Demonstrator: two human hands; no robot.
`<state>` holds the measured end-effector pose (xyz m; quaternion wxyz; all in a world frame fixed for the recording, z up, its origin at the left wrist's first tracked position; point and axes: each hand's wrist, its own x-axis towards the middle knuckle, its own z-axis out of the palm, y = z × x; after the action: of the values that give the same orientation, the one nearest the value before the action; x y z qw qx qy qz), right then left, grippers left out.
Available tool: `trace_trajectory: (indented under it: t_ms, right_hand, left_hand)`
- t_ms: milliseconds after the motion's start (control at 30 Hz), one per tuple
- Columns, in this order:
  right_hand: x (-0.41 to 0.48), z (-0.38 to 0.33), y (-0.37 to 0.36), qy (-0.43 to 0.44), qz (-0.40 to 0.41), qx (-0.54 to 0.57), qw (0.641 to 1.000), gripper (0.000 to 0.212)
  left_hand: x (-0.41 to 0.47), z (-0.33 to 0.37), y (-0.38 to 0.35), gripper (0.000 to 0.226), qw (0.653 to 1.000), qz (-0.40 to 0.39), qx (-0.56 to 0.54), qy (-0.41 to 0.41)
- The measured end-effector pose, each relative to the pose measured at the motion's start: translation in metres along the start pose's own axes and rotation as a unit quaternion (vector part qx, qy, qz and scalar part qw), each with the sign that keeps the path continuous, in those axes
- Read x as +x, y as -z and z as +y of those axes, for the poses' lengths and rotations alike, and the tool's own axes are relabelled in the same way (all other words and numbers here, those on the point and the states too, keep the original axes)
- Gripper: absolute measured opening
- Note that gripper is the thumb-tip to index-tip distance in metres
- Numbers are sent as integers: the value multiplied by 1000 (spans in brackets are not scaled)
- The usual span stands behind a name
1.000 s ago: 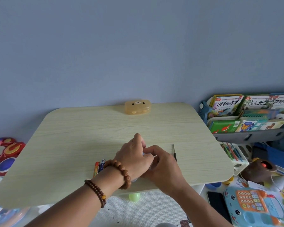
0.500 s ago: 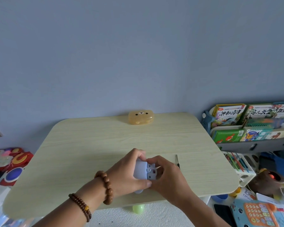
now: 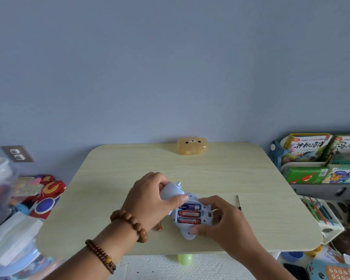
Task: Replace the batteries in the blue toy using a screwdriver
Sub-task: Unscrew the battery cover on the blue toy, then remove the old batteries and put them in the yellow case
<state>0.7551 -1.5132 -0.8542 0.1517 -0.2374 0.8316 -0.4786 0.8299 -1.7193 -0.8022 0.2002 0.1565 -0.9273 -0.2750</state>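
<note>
From my remote seat I see the pale blue plastic toy [image 3: 187,234] held just above the near middle of the light wood-grain table [image 3: 113,178], between both hands, underside up. Its battery bay is uncovered, and three cylindrical batteries [image 3: 189,214] lie side by side in it, one blue and white at the far side and two red nearer me.

My left hand [image 3: 150,201] grips the toy's rounded far end. The fingers are curled over it and the thumb [image 3: 179,199] is pressed on the near face, right at the bay's far edge. I cannot tell whether that rounded part is joined to the body or is a loose cover.

My right hand [image 3: 228,221] holds the toy from the right. Its thumb [image 3: 198,231] is pressed on the near end below the batteries, and its curled fingers [image 3: 207,201] wrap the right side up to the bay's top corner.

The thin black-handled screwdriver [image 3: 238,202] lies on the table just right of that hand, apart from it. A translucent amber bear-faced plastic case [image 3: 192,146] sits at the table's far edge.
</note>
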Motion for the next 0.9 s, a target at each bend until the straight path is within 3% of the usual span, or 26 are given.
trace_trajectory:
  t_ms: [100,200,300,433,900]
  right_hand:
    - [0,0,1,-1,-10,-1,1000,59]
    - [0,1,1,2,-9,-4,1000,59]
    - [-1,3,0,9,-12,-5,1000,56]
    - [0,4,1,15,-16,-12,1000,56]
    - [1,-5,5,21,-24,-48,998,58]
  left_hand:
    - [5,-30,18,55,986,30,133,97]
    - [5,-61,27,60,958,0,228,173]
    - [1,-78,25,57,941,-42,273,195]
    - [-1,-84,20,61,934,-81,284,202]
    - [-4,-77,21,70,924,-104,293,224]
